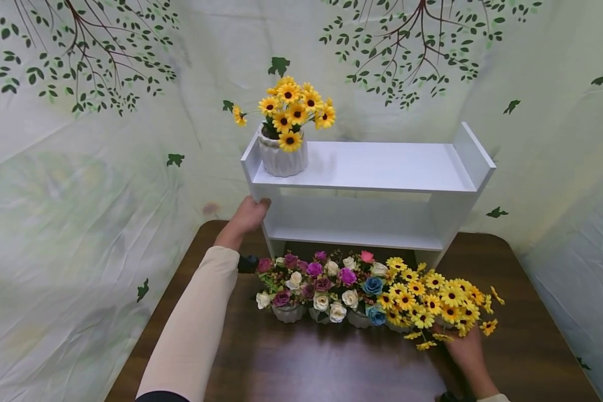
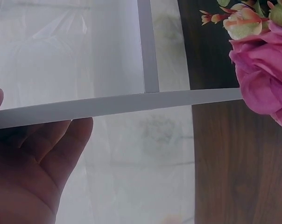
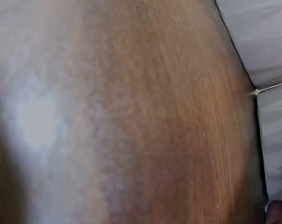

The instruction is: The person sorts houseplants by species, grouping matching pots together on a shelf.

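My left hand [image 1: 248,215] grips the left side panel of a white two-tier shelf [image 1: 382,164]; in the left wrist view, the thumb is on one side of the panel [image 2: 117,103] and the fingers on the other. Beneath the yellow flowers at the row's right end, my right hand [image 1: 466,347] holds a pot of yellow daisy-like flowers [image 1: 452,296]. Blossoms hide most of its fingers and that pot. The right wrist view shows pale ribbed pots [image 3: 276,140], with a bit of a finger [image 3: 278,213] against one at the lower corner.
A white ribbed pot of yellow flowers [image 1: 283,156] stands on the shelf's top left. In front of the shelf, several potted flowers, including purple and white roses [image 1: 321,285] and blue roses [image 1: 373,286], line the brown table [image 1: 331,368]. Leaf-printed cloth [image 1: 221,84] hangs behind.
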The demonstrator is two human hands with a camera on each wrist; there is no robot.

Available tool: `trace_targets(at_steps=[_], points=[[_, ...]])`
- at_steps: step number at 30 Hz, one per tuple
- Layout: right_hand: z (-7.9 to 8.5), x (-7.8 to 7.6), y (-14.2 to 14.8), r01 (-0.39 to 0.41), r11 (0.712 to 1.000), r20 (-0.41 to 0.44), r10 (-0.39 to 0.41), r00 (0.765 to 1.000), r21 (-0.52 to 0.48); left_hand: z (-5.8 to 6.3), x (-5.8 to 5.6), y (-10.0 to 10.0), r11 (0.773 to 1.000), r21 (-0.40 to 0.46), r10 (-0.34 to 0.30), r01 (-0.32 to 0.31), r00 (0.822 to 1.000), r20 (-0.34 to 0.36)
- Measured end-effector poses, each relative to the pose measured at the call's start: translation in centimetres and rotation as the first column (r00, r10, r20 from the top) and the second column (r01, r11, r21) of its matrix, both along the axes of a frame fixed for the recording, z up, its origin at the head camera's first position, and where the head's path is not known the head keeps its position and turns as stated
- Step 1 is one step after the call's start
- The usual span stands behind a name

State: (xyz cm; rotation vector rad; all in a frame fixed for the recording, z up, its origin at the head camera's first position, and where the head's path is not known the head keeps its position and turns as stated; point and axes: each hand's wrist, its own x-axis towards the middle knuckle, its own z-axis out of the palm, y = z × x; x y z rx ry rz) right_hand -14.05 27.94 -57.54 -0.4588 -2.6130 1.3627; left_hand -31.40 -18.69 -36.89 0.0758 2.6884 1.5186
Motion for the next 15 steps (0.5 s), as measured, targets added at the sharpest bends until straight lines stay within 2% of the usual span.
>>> trace_targets(at_steps=[3,4,7,10,11,15], points=[[-0.2,0.0,0.0,0.027,0.999,-0.048,-0.029,0.998,-0.035,0.1,0.1,0.0,1.000,-0.001,0.000,0.000,1.000,0.002],[-0.3,0.0,0.0,0.018,0.993,-0.077,-0.028,0.997,-0.118,0.1,0.1,0.0,1.000,-0.002,0.000,0.000,1.000,0.003],[0.0,0.0,0.2,0.036,0.985,-0.123,-0.057,0.991,-0.170,0.2,0.2,0.0,1.000,-0.004,0.001,-0.001,1.000,0.004],[1.4,-0.1,0.8,0.059,0.988,-0.096,-0.073,0.993,-0.142,0.2,0.2,0.0,1.000,-0.009,0.001,-0.001,1.000,0.004],[2.1,-0.1,1.1,0.087,0.994,-0.070,-0.091,0.993,-0.069,0.2,0.3,0.0,1.000,-0.013,0.002,-0.002,1.000,0.002],[5.1,-0.4,2.5,0.121,0.993,0.000,-0.121,0.993,-0.014,0.2,0.2,0.0,1.000,-0.023,-0.004,0.004,1.000,-0.009]])
